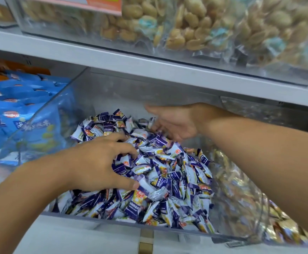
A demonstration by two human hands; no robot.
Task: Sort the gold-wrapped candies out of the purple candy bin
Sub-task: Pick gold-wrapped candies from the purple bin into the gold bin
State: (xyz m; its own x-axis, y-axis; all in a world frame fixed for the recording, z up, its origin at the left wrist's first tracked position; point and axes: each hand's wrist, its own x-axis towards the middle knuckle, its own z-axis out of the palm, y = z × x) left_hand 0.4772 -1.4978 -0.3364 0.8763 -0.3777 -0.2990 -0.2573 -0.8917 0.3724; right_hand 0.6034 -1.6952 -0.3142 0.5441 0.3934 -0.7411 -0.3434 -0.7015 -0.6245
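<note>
— Where were the hands when you looked in?

— Both were inside the clear plastic bin [87, 92], over the heap of purple-and-white wrapped candies [167, 173]. My left hand [98, 162] lay palm down on the near-left part of the heap, fingers spread and curled into the wrappers, the thumb tip touching a pale wrapper near the front edge. I could not tell whether it truly held one piece or only pressed on the pile.

— And the other?

— My right hand [175, 121] reached in from the right wall toward the back of the bin, palm turned sideways, fingers loose and fairly straight, their tips blurred down among the candies — nothing plainly held.

— Any gold ones?

— Among the purple candies I could pick out no gold wrapper for certain. Gold-wrapped candies [281, 228] showed in the neighbouring clear bin [250, 198] just beside the right wall, blurred.

— What else was around?

— Blue snack packets [21, 114] filled the bin to the left. Above, a white shelf [149, 65] carried clear bags of pale round biscuits [195, 24].
</note>
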